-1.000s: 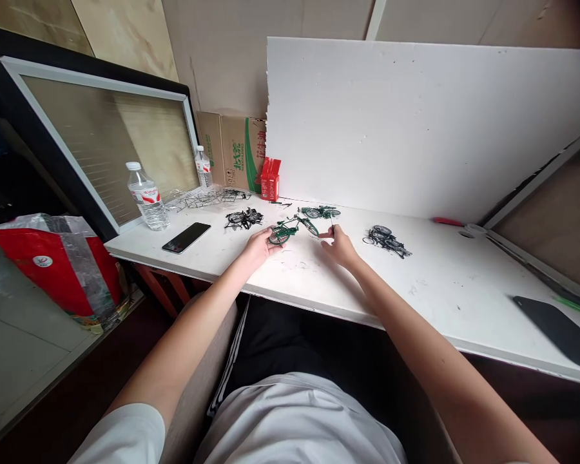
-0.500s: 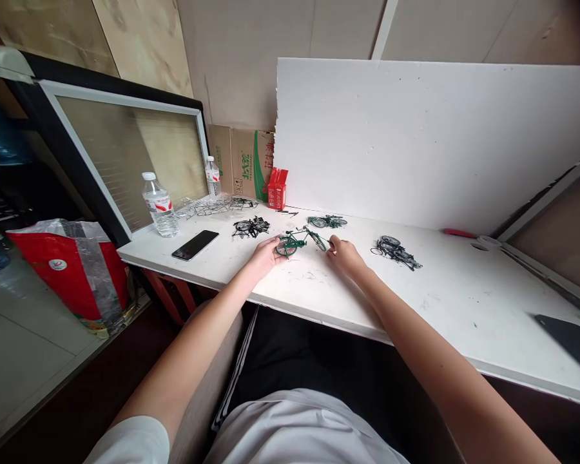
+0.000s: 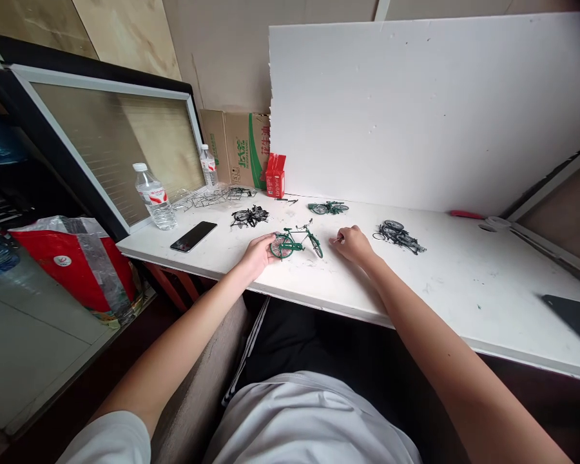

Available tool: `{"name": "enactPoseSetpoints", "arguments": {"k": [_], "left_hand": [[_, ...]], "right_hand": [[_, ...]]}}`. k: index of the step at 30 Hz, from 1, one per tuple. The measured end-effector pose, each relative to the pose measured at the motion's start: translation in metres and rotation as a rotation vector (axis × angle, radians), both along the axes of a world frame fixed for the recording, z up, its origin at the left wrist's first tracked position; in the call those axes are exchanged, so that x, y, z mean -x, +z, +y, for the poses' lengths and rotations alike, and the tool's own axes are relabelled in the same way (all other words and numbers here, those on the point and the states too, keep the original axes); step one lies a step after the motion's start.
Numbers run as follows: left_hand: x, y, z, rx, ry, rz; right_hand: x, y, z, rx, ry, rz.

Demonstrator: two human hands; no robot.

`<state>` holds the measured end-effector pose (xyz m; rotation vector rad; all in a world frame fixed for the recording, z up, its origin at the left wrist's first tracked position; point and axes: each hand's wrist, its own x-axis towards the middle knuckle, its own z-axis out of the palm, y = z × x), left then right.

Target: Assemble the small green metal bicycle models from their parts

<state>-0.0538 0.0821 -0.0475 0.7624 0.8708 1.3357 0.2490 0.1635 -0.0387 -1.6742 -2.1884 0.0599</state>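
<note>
A small green model bicycle (image 3: pixel 296 241) stands upright on the white table (image 3: pixel 444 283). My left hand (image 3: pixel 258 253) grips its rear wheel with fingers curled round it. My right hand (image 3: pixel 352 244) rests on the table just right of the front wheel, apart from it, fingers pinched on a thin small tool I cannot make out. A second green model bicycle (image 3: pixel 327 207) lies farther back. Heaps of black bicycle parts lie to the left (image 3: pixel 248 216) and to the right (image 3: pixel 399 235).
A black phone (image 3: pixel 193 236), two water bottles (image 3: pixel 153 196) (image 3: pixel 207 166), plastic part frames (image 3: pixel 207 196) and a red carton (image 3: pixel 274 176) stand at the back left. A white foam board (image 3: pixel 415 109) backs the table. A dark flat object (image 3: pixel 573 317) lies at the right edge.
My right hand has drawn back from the green bicycle's front wheel to the right. My left hand stays on the rear wheel. The camera has shifted a little.
</note>
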Motion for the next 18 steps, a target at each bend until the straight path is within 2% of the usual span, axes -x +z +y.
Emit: {"name": "enactPoseSetpoints", "arguments": {"k": [4, 8, 11, 13, 18], "left_hand": [[0.004, -0.006, -0.011, -0.045, 0.016, 0.002], [0.002, -0.011, -0.009, -0.083, 0.036, 0.055], [-0.001, -0.015, -0.008, -0.137, 0.049, 0.112], [-0.003, -0.017, -0.009, -0.154, 0.082, 0.199], [-0.009, -0.026, -0.009, -0.281, 0.218, 0.5]], "right_hand": [[0.001, -0.001, 0.001, -0.043, 0.006, 0.129], [-0.003, 0.0, -0.001, -0.181, 0.109, 0.333], [-0.007, 0.001, -0.003, -0.184, 0.048, 0.5], [-0.009, 0.001, -0.003, -0.126, -0.024, 0.49], [-0.006, 0.003, -0.004, -0.046, -0.137, 0.205]]}}
